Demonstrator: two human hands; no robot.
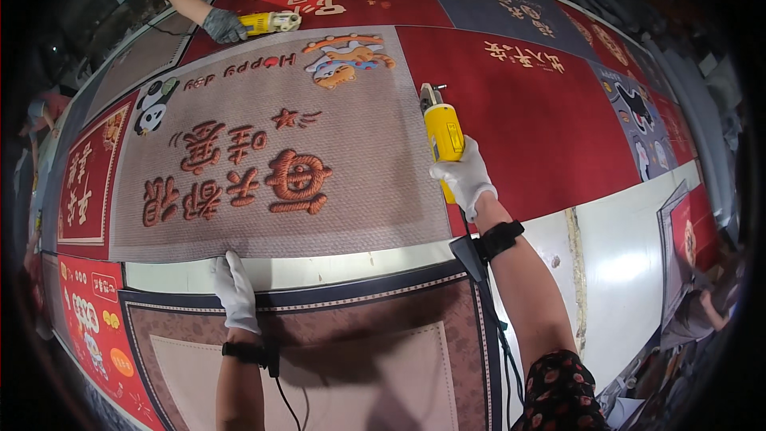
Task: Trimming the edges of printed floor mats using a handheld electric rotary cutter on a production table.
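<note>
Grey mat (335, 152): your right hand (465, 178) has its fingers wrapped round the yellow cutter (443, 132) at the mat's right edge; your left hand (235, 289), fingers flat, presses its near edge. Trimming appears unfinished; neighbouring printed mats remain joined.

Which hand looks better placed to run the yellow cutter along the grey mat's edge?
The right hand: it already grips the cutter at the mat's right edge. The left hand lies flat at the near edge.

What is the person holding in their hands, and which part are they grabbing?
The right hand grips a yellow handheld power cutter by its rear handle end. The left hand holds nothing; it rests flat at the near edge of the grey printed mat.
</note>
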